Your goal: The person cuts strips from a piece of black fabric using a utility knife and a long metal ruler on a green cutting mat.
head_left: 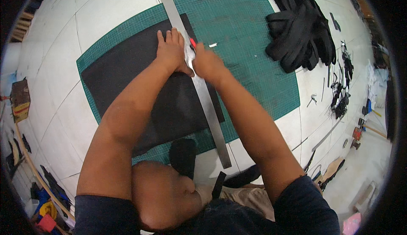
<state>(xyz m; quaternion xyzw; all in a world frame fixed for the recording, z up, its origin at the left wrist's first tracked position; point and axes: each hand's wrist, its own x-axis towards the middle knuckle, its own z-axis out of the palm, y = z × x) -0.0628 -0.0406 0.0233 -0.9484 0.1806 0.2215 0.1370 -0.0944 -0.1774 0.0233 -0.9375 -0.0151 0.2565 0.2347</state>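
Observation:
A black sheet (127,78) lies flat on a green grid cutting mat (250,44). A long metal ruler (207,99) runs diagonally across the sheet's right side. My left hand (171,50) presses flat on the ruler and the sheet, fingers spread. Just right of the ruler's edge, my right hand (207,63) is closed around a red-handled knife (193,43); its blade is hidden.
A pile of cut black strips (301,31) lies at the mat's upper right. Small tools and black scraps (341,90) are scattered along the right side of the white floor. A small box (20,99) sits at the left. My knee (165,192) is below.

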